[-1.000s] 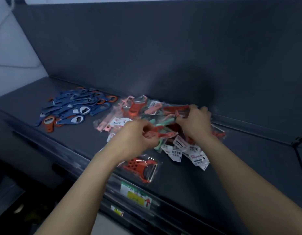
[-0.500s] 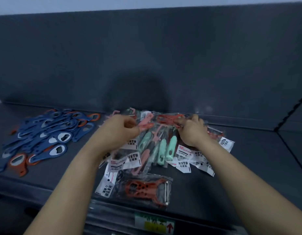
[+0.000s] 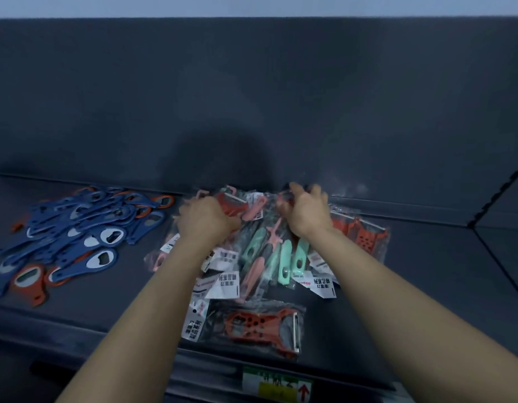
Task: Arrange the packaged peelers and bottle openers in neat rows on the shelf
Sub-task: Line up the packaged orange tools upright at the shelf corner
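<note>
Your left hand (image 3: 207,221) and right hand (image 3: 305,213) both curl their fingers round packets at the back of the packaged peelers (image 3: 269,257) heaped on the shelf (image 3: 426,286), with the bottle openers (image 3: 77,234) piled to the left. The film looks light and slick, so pinch through to the stiff handles.

Left grip (image 3: 207,219): fingertips hidden behind knuckles, among peeler packs (image 3: 262,258). Bottle opener heap (image 3: 77,237) cut by left edge. Shelf-edge label (image 3: 276,386) blurred, cropped.
</note>
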`<state>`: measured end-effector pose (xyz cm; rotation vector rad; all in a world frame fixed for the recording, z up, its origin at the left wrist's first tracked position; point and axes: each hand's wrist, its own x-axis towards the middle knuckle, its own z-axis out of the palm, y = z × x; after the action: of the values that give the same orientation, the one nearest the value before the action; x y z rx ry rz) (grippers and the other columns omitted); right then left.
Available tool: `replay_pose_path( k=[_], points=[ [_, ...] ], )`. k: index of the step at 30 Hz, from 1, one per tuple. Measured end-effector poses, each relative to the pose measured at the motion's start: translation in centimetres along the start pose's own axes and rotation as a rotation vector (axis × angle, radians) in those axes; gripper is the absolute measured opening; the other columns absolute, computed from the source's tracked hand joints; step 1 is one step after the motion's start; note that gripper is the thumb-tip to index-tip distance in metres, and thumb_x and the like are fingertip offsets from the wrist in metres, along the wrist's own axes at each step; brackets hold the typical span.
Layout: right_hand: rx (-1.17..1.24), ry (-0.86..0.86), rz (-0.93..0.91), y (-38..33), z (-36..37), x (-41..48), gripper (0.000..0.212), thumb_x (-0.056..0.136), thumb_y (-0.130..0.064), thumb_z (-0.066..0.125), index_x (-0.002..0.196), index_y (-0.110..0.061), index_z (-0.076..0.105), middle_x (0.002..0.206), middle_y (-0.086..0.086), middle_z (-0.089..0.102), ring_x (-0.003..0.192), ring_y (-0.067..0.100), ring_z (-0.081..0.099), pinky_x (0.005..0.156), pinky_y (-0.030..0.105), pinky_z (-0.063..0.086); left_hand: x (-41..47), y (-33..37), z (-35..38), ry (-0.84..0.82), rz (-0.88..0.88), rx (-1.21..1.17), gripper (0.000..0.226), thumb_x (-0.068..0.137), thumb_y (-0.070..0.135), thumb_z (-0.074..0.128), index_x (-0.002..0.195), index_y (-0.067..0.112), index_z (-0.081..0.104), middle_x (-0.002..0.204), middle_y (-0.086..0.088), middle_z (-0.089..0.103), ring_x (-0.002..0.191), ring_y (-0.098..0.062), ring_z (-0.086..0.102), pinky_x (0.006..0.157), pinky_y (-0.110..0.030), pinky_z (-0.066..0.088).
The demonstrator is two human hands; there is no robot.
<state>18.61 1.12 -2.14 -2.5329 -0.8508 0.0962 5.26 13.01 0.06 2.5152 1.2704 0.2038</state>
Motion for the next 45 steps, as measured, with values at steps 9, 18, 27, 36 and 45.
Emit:
replay_pose_path(
  k=[9,18,27,36,45],
  points=[
    [-0.073,-0.163,-0.026,0.0,0.0,0.4,0.039,0.087,-0.03,0.057,0.125,-0.025,0.048,0.131,0.014,0.041,0.122,0.036,0.034,0.099,0.045,0.033,-1.3,-4.0,-2.6,0.159,-0.061,-0.351,0.031,0.077,0.027,0.064,0.054,0.011,0.05,0.052,-0.002,0.051,0.05,-0.022,0.05,0.044,-0.027,0.033],
    [0.027,-0.124,-0.029,0.4,-1.2,-0.1,0.042,0.092,-0.044,0.053,0.127,-0.022,0.055,0.125,0.014,0.058,0.12,0.033,0.047,0.102,0.042,0.039,-2.0,-2.8,-0.8,0.024,-0.115,-0.085,0.078,0.07,0.055,0.072,0.116,-0.001,0.043,0.104,-0.018,0.06,0.094,-0.035,0.059,0.074,-0.041,0.05],
    [-0.107,-0.082,0.176,-1.0,0.6,0.0,0.062,0.085,-0.052,0.057,0.132,-0.013,0.043,0.137,0.016,0.039,0.129,0.036,0.03,0.103,0.049,0.028,-3.8,-2.7,-0.4,-0.096,-0.118,0.028,0.093,0.074,0.049,0.071,0.134,-0.007,0.029,0.081,-0.007,0.058,0.087,-0.028,0.062,0.063,-0.032,0.045],
    [0.055,-0.152,0.057,0.9,-1.3,-1.6,0.068,0.078,-0.012,0.064,0.14,-0.015,0.038,0.137,0.017,0.042,0.124,0.034,0.043,0.103,0.04,0.04,-4.2,-1.3,-1.2,0.095,-0.006,-0.235,0.029,0.071,0.031,0.069,0.076,0.014,0.046,0.068,-0.004,0.054,0.059,-0.019,0.054,0.049,-0.027,0.04],
    [0.16,0.07,0.146,4.1,-4.0,-3.4,0.022,0.087,-0.013,0.054,0.106,-0.007,0.063,0.106,0.016,0.066,0.1,0.033,0.06,0.087,0.04,0.05,-3.9,2.3,0.9,0.048,0.105,-0.295,0.032,0.072,0.032,0.069,0.091,0.012,0.053,0.071,0.0,0.055,0.059,-0.015,0.055,0.047,-0.022,0.036]
  ],
)
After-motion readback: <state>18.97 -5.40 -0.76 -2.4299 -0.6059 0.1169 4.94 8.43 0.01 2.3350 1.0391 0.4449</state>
